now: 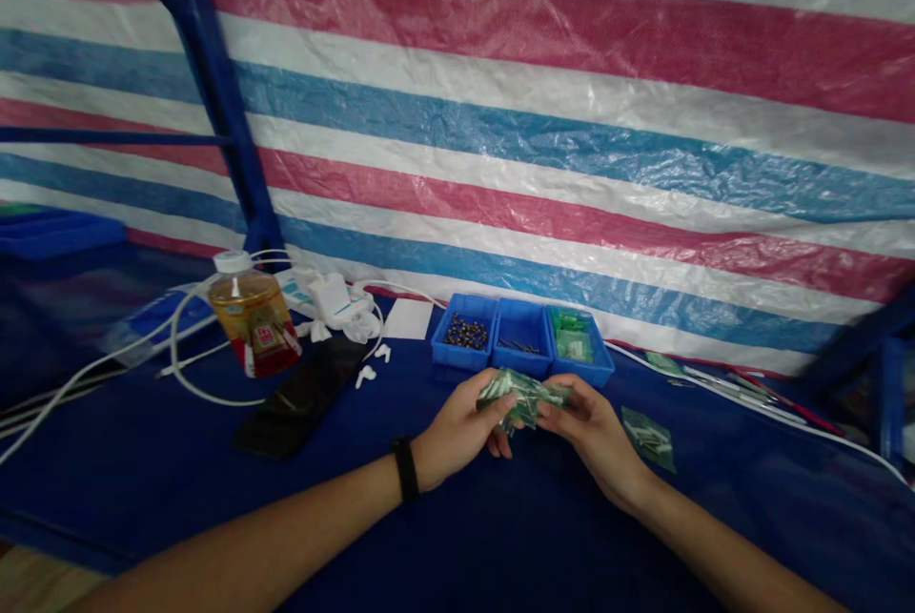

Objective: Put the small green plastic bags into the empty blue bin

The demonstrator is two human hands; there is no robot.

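Note:
My left hand point(464, 427), with a black band on its wrist, grips one side of a small clear plastic bag point(525, 396) with a greenish tint. The fingers of my right hand point(590, 422) pinch the bag's other side. What the bag contains is too blurred to name. Just beyond my hands stand three joined blue bins: the left bin point(464, 360) holds small dark and brassy screws, the middle bin point(524, 363) a few thin screws, the right bin point(597, 371) green and clear packets. Another clear bag point(649, 439) with pale pieces lies right of my right hand.
Left of my hands are a black phone point(300, 398), white earbuds point(366, 375), a bottle point(257, 322) of amber drink, white chargers point(333, 298) and loose cables. A white card point(408, 318) lies by the bins. Thin tools point(758, 398) and a white cable lie at the right rear.

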